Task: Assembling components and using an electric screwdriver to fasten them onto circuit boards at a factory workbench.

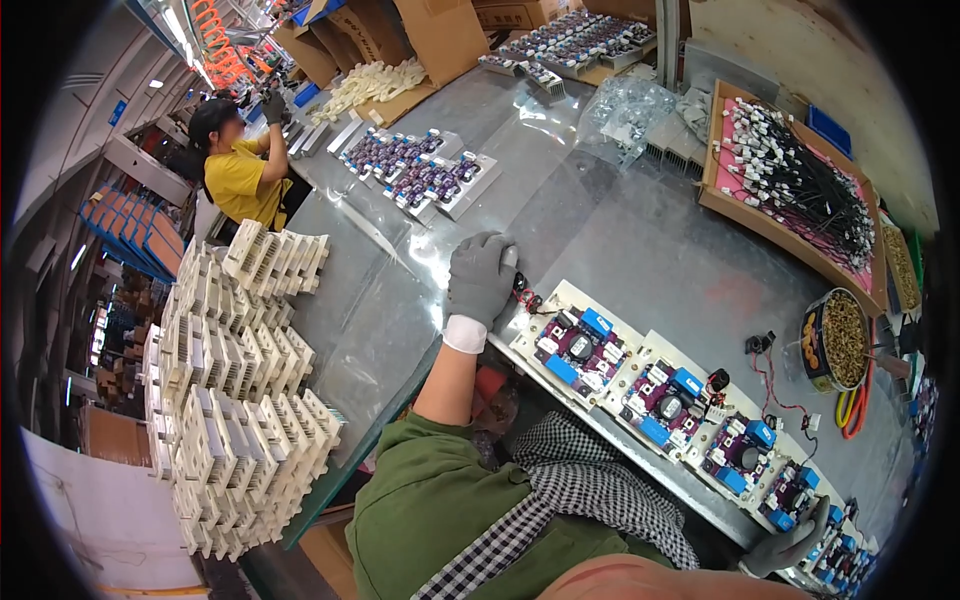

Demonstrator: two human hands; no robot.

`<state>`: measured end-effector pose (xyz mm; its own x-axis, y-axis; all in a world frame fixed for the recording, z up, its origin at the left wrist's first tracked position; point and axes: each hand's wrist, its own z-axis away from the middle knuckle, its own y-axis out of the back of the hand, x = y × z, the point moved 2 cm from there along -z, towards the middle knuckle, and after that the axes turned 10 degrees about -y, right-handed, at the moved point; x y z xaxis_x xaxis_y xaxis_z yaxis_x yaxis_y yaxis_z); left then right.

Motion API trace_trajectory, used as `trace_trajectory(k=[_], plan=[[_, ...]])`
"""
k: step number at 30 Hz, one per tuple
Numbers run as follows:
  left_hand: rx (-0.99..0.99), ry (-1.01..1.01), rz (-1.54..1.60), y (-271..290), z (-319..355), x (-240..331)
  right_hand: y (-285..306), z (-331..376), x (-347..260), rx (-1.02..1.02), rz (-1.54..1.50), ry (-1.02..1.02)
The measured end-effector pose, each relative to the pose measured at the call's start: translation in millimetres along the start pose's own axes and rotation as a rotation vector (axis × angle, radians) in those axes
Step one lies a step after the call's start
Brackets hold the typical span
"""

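At the far left, stacks of white finned blocks (240, 400) are piled along the edge of the tabletop (620, 240), well apart from both hands.

The left hand (480, 280), in a grey glove, is laid palm-down on the tabletop with its fingers curled over a small pale object. Whether that object is truly gripped cannot be told. Just beside this hand, to its right, a short bundle of red and black wires (525, 297) is seen.

From there a row of circuit boards (660, 400) on pale plates is laid out. Its long axis runs from the left hand down and to the right, along the near edge of the tabletop, as far as the right hand (795, 545). The near-left end of the row is closest to the left hand. The far-right end is touched by the right hand, also gloved in grey, whose fingers are bent over the last boards. Whether anything is held there cannot be told.

Beyond the row, a round tin of small brass parts (838, 340) is set near the right edge, and a tray of white-tipped black cables (790, 180) is propped behind it.

The tabletop is grey, shiny and wide. More boards (420, 170) lie further up it, where another person in a yellow shirt (240, 180) is at work among cardboard boxes (430, 30).
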<state>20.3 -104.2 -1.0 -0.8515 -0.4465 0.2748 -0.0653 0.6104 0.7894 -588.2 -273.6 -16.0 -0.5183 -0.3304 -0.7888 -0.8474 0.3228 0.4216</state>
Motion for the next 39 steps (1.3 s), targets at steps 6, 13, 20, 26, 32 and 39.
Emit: trace_trajectory(k=[6,13,20,26,32,39], plan=[[-0.002,0.005,0.004,5.2,3.2,2.4,1.8,2.2,2.1,0.019,-0.031,-0.014],[-0.029,-0.054,-0.039,-12.1,1.6,-2.2,4.1,4.2,-3.8,0.094,0.066,-0.044],[-0.002,-0.057,-0.008,6.9,-0.9,-10.7,-11.7,0.0,-15.8,0.073,-0.157,-0.008],[-0.032,-0.057,0.107,-26.9,2.8,-29.4,-15.0,9.4,-7.9,0.16,-0.002,-0.03],[-0.16,0.161,0.143,-21.4,-1.2,-47.2,-13.3,-5.5,-40.1,0.218,0.141,0.224],[-0.081,-0.107,-0.068,-12.6,-2.7,-19.7,-2.3,-0.1,-55.0,0.241,0.242,0.242]])
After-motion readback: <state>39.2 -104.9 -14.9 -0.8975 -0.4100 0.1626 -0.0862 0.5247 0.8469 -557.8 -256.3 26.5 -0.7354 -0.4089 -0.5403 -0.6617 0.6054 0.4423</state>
